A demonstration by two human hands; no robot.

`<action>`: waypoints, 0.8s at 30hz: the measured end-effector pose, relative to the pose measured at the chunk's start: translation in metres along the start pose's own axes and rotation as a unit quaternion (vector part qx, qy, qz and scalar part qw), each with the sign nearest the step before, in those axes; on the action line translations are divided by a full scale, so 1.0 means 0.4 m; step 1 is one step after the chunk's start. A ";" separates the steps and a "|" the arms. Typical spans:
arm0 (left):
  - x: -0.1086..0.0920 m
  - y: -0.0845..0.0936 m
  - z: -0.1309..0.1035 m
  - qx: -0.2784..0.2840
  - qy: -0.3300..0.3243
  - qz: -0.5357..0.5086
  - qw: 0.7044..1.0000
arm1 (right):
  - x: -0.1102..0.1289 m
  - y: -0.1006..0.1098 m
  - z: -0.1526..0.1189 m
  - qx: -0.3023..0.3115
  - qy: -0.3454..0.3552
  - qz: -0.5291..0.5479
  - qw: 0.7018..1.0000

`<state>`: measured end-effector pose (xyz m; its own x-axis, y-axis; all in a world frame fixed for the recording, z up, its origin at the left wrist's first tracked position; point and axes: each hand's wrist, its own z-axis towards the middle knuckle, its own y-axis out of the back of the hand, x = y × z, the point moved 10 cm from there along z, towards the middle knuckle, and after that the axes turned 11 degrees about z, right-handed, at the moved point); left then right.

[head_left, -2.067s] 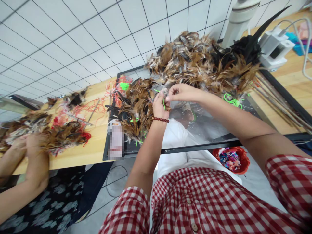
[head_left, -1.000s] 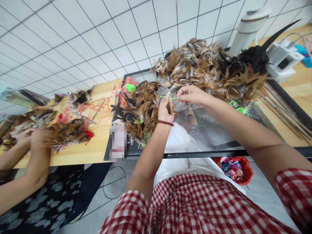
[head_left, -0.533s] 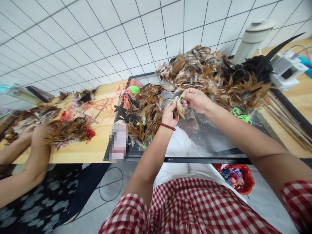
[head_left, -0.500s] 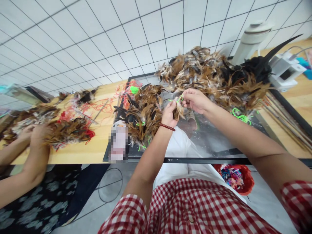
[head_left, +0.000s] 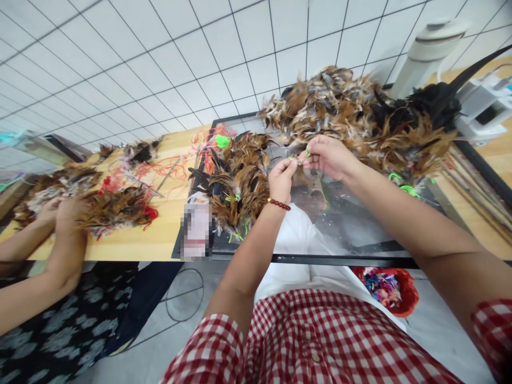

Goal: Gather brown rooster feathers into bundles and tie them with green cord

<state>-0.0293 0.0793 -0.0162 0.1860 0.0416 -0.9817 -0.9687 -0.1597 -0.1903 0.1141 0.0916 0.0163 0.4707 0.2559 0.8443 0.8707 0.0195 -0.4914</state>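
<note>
My left hand (head_left: 281, 181), with a dark red bead bracelet (head_left: 279, 204) at the wrist, is closed in a pinch on a bright green string. Close by on its right, my right hand (head_left: 330, 157) also pinches the green string (head_left: 308, 151), fingers curled. Brown feathers (head_left: 301, 177) show just below the fingertips, partly hidden and blurred. Left of my hands lies a heap of brown and black feather bunches (head_left: 244, 186) with green string ends. Behind them spreads a larger feather pile (head_left: 332, 114). More green string (head_left: 408, 190) lies at its right edge.
A co-worker's hands (head_left: 64, 210) work among feathers at the left. Red strings (head_left: 160, 173) lie on the wooden table (head_left: 132, 246). A pale bottle (head_left: 430, 56) and white charger (head_left: 486, 109) stand at right. Thin sticks (head_left: 478, 192) lie nearby; a red basket (head_left: 410, 298) sits below.
The feathers by my left fingers have shifted lower and show less. My fingertips have closed in on the green string, of which less shows between them. The view has turned slightly.
</note>
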 end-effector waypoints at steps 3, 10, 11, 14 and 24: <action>-0.048 0.028 -0.008 -0.064 -0.085 0.039 0.994 | 0.007 -0.012 -0.001 0.026 0.047 -0.033 0.998; 0.010 -0.024 -0.033 0.012 0.157 -0.141 0.978 | 0.029 -0.061 -0.011 0.148 0.194 -0.126 0.962; 0.012 -0.029 -0.037 0.018 0.177 -0.158 0.971 | 0.033 -0.068 -0.015 0.167 0.217 -0.152 0.950; 0.008 -0.026 -0.037 0.019 0.186 -0.146 0.971 | 0.056 -0.070 -0.028 0.172 0.293 -0.253 0.906; 0.007 -0.014 -0.015 0.024 0.087 0.025 0.996 | 0.073 -0.072 -0.040 0.136 0.392 -0.549 0.726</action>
<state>-0.0225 0.0745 -0.0180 0.1584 -0.1364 -0.9779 -0.9834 -0.1100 -0.1440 0.1051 0.0830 0.0585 -0.4572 -0.6836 0.5690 0.7720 0.0126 0.6355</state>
